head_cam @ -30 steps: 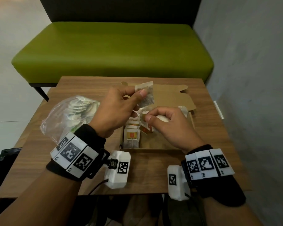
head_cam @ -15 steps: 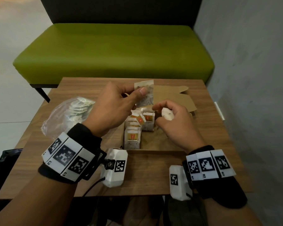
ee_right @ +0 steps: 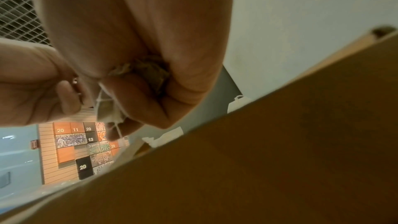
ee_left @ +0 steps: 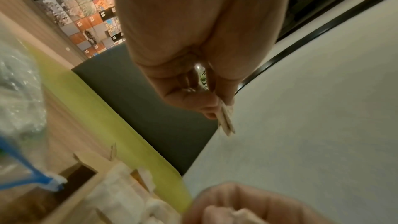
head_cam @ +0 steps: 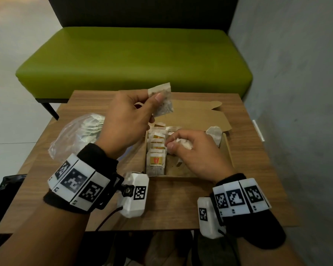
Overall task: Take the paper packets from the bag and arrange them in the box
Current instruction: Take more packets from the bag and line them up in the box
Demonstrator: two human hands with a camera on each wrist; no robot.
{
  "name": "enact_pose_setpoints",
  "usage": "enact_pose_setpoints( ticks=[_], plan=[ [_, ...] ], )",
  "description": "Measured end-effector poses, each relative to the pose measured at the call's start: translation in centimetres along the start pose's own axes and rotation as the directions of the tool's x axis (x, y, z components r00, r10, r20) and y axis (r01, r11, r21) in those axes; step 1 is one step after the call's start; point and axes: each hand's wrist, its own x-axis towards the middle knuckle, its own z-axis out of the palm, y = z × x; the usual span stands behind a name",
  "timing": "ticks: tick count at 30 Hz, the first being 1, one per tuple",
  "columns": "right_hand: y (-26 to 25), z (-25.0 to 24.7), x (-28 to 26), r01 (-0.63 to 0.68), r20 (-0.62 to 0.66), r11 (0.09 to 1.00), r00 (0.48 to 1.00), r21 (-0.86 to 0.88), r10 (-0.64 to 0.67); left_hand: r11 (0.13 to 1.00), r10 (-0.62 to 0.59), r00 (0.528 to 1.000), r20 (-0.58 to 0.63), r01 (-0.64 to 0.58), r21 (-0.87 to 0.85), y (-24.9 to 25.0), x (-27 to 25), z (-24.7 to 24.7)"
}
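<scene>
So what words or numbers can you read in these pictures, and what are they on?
"12", "20", "13", "14", "15": wall tiles, left wrist view.
"20", "11", "13": the same tiles, right wrist view.
Front packet's orange label: print too small to read.
Small print under the wristband markers: blurred, unreadable.

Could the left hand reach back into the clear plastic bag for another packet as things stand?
Probably not yet. The clear plastic bag lies unobstructed just beside the left hand, but that hand pinches a white paper packet above the brown cardboard box, so it must release first.
</scene>
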Motion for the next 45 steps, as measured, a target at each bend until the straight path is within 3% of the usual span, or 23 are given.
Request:
enact_pose_setpoints(
  ticks=[2, 5, 10, 17, 22, 26, 33, 40, 45],
  plan=[
    [-0.3, 0.0, -0.1, 0.007, -0.017, 0.999, 1.0, 0.036, -0.006, 0.985, 0.076, 0.996, -0.045, -0.068, 0.159, -0.9, 0.3, -0.2],
    [-0.9, -0.3, -0.3, 0.041, -0.06, 0.995, 0.998, 0.089, -0.035, 0.918, 0.18, 0.984, 0.011, -0.172, 0.356, -1.6, 0.2, -0.1],
    [-1.3, -0.7, 0.0, 0.069, -0.107, 0.966, 0.993, 0.247, -0.044, 0.888, 0.182, 0.969, 0.168, -0.235, 0.395, -1.8, -0.3, 0.5],
    [-1.0, -0.9, 0.0, 0.05, -0.152, 0.888, 0.988, 0.457, 0.022, 0.955, 0.031, 0.955, 0.295, -0.115, 0.274, -1.3, -0.5, 0.6],
    [-0.9, -1.1, 0.1, 0.089, -0.244, 0.821, 0.968, 0.563, 0.062, 0.969, -0.091, 0.894, 0.439, -0.022, 0.246, -0.9, -0.8, 0.8],
    [-0.7, -0.8, 0.3, 0.089, -0.259, 0.82, 0.963, 0.566, 0.074, 0.971, -0.177, 0.835, 0.521, 0.06, 0.233, -0.8, -0.9, 1.1],
    [-0.3, -0.9, 0.2, 0.039, -0.217, 0.828, 0.971, 0.559, 0.1, 0.969, -0.155, 0.834, 0.53, 0.024, 0.246, -0.7, -1.1, 1.2],
    [0.1, -1.2, 0.3, -0.059, -0.138, 0.832, 0.977, 0.552, 0.161, 0.985, -0.162, 0.881, 0.444, 0.115, 0.132, -0.7, -0.8, 0.7],
    [0.4, -1.3, 0.4, -0.039, -0.187, 0.869, 0.971, 0.493, 0.149, 0.987, -0.16, 0.889, 0.429, 0.15, 0.059, -0.6, -1.0, 0.7]
  ],
)
